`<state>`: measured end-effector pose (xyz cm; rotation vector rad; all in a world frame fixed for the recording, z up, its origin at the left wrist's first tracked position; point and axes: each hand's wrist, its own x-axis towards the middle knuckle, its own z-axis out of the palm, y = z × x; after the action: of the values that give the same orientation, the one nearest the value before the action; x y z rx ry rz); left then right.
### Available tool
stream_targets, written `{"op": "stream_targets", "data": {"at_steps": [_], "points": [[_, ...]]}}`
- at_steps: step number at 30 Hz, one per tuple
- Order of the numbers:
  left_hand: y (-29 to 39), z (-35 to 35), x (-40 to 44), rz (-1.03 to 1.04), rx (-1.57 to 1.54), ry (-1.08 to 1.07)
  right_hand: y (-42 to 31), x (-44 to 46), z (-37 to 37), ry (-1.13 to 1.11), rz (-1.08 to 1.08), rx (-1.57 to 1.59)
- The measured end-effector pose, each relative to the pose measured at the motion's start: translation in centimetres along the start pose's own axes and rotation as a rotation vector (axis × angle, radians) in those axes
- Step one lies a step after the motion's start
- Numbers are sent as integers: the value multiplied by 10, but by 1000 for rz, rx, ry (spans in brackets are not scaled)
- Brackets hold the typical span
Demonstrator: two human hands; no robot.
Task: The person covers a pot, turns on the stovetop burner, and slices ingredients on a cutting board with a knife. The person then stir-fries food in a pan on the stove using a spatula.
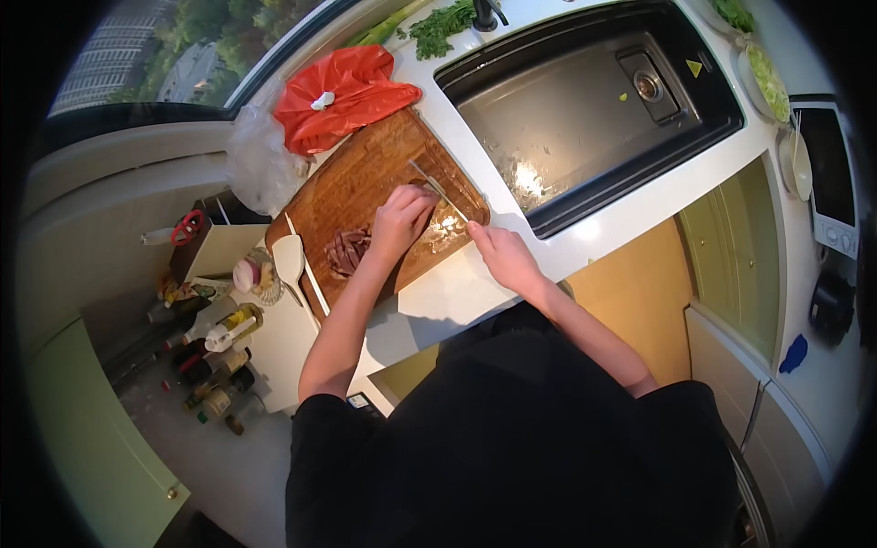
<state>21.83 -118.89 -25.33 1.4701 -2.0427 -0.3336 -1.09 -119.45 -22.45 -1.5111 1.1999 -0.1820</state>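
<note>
A wooden cutting board lies on the counter beside the sink. My right hand is closed around the handle of a knife, whose blade points up and left across the board. Close to the blade, my left hand has its fingers bent and pressed together over the board. Whatever lies under those fingertips is hidden. Dark reddish strips that look like sliced meat form a pile left of my left wrist. The board's right side looks wet and shiny near the knife.
A dark sink adjoins the board on the right. Red and clear plastic bags sit behind it. On the left are a white spatula, a knife block and several bottles. Greens lie by the faucet.
</note>
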Motion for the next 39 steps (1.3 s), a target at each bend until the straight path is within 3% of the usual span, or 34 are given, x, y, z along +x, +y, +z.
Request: {"op": "stream_targets", "data": {"at_steps": [3, 6, 9, 24, 30, 39], "points": [[3, -2, 2, 16, -35, 28, -7, 3, 2, -2, 81, 61], [-4, 1, -4, -8, 15, 17, -14, -9, -3, 19, 1, -81], [-5, 2, -6, -22, 24, 11, -24, -23, -15, -47, 53, -177], [-4, 1, -1, 8, -48, 39, -9, 3, -25, -161, 75, -74], [-2, 1, -4, -23, -32, 45, -4, 4, 5, -1, 6, -20], [-6, 7, -12, -46, -26, 105, -26, -15, -15, -24, 25, -95]]}}
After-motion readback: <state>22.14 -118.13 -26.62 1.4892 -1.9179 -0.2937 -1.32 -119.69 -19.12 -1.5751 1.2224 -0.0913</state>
